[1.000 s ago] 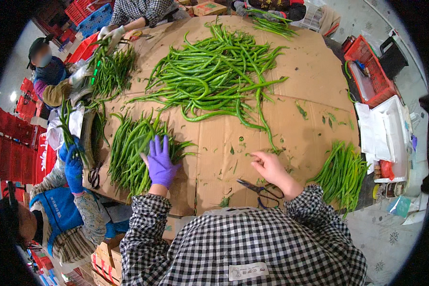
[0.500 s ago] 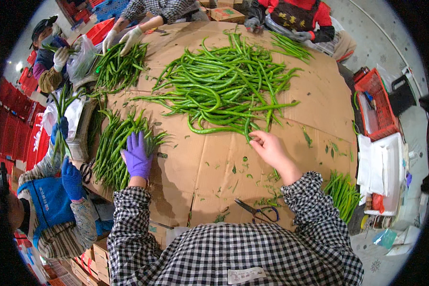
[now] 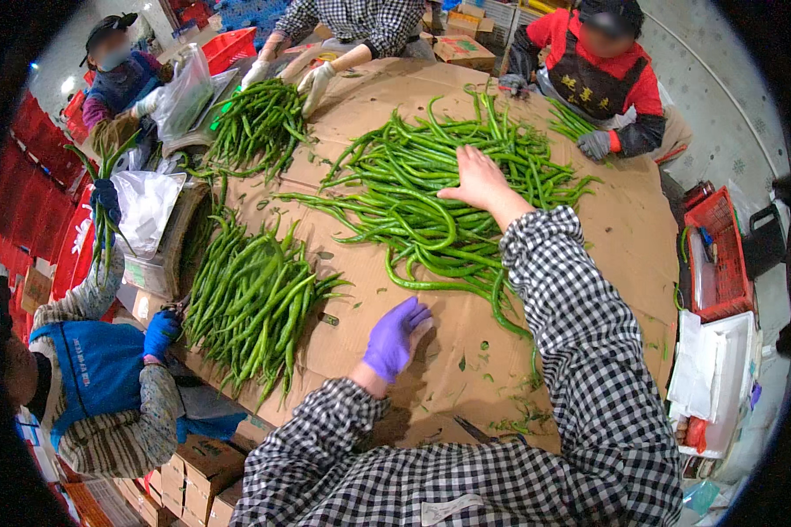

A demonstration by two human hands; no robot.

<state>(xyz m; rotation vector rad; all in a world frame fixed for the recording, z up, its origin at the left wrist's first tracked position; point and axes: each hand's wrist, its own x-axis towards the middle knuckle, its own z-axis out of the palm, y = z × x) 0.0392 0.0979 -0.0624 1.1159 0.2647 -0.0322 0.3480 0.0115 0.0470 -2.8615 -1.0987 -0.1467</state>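
Observation:
A broad heap of long green chili peppers [image 3: 448, 220] lies on the cardboard-covered table [image 3: 620, 290]. My bare right hand [image 3: 482, 180] reaches over the heap's middle, palm down, thumb apart from the fingers, nothing seen in it. Nearer to me, my left hand [image 3: 395, 338] in a purple glove hovers over the cardboard, seen from its side; its fingers are stretched loosely together and look empty. A lined-up bunch of peppers [image 3: 253, 303] lies to its left. Below it, scissors [image 3: 475, 429] lie on the cardboard, their handles hidden by my clothing.
A co-worker at the left holds peppers [image 3: 105, 206] in a dark blue glove [image 3: 161, 334] pair. Across the table, white-gloved hands [image 3: 316, 88] tend another pepper pile [image 3: 259, 127]. Grey gloves [image 3: 594, 145] rest at the far right. A red basket [image 3: 719, 255] and white foam box [image 3: 721, 378] stand at right.
My left hand has left the lined-up bunch and moved right. My right hand has gone from the heap's near edge up over its middle, its pinch opened. The view has shifted.

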